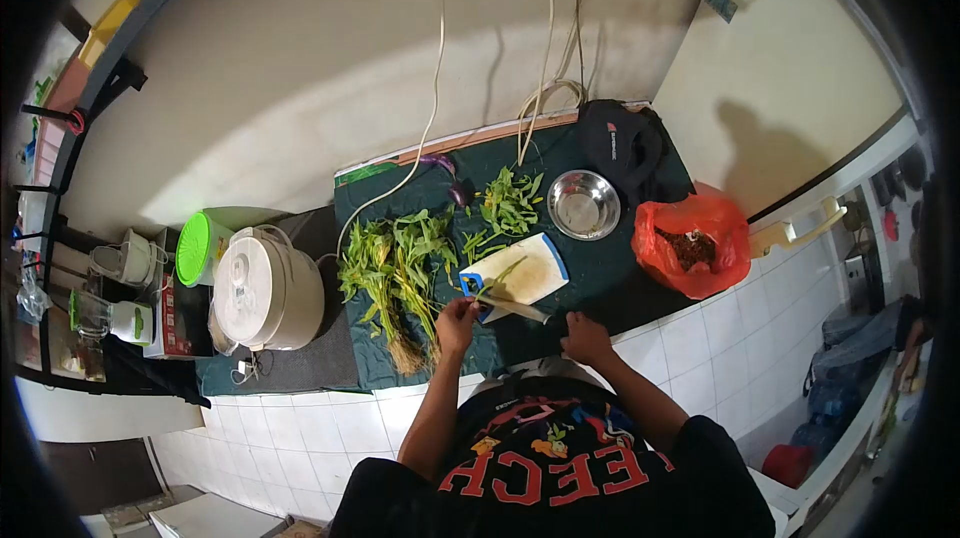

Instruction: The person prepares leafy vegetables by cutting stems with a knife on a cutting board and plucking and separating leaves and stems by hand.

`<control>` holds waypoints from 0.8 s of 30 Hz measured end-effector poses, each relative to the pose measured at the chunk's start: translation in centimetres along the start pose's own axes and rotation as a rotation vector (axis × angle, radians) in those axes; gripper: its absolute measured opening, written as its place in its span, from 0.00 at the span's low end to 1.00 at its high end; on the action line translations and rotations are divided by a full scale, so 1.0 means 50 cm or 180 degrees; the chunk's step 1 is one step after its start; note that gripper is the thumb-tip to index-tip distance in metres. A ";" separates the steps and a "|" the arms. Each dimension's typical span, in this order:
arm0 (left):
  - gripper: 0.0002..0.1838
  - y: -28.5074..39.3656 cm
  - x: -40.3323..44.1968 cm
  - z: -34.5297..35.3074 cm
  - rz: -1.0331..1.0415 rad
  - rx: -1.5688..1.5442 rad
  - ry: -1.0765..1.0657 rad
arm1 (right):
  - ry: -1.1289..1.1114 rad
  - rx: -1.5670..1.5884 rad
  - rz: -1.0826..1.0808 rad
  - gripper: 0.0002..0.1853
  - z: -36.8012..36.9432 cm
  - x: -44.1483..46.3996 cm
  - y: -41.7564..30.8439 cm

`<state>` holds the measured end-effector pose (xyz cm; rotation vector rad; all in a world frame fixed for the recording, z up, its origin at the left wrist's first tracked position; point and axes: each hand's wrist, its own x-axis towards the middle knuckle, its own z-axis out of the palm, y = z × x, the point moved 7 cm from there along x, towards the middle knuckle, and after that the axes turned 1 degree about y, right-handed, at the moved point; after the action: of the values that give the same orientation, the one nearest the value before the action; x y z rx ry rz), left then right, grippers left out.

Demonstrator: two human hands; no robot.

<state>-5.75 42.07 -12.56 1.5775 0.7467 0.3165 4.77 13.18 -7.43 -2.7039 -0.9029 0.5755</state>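
My right hand grips the dark handle of a knife, whose blade points left over the near edge of the cutting board. At that board's lower left corner, my left hand is closed on a green stem that lies slantwise across it. Two large bunches of leafy greens, roots toward me, lie to the left. A smaller heap of picked leaves sits behind the board. The fingertips of my left hand are partly hidden.
A steel bowl stands behind right of the board, with a red plastic bag beyond it. A black bag and purple eggplants are at the back. A rice cooker and green-lidded container stand left.
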 end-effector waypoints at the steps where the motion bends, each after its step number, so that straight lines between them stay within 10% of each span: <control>1: 0.11 0.008 -0.002 -0.001 -0.0007 0.0118 0.0122 | -0.0011 -0.0005 0.0004 0.20 0.001 -0.019 0.010; 11: 0.12 0.043 0.000 0.078 -0.0046 0.0640 -0.0157 | 0.0350 0.0962 0.1091 0.14 -0.009 -0.208 0.100; 24: 0.14 0.078 -0.009 0.095 0.0178 0.1217 -0.0321 | 0.0638 0.0818 0.0701 0.20 0.019 -0.040 -0.113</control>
<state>-2.16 38.11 -9.46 1.9619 0.7138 0.1369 -0.06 16.47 -5.81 -2.5820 -0.4505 0.4184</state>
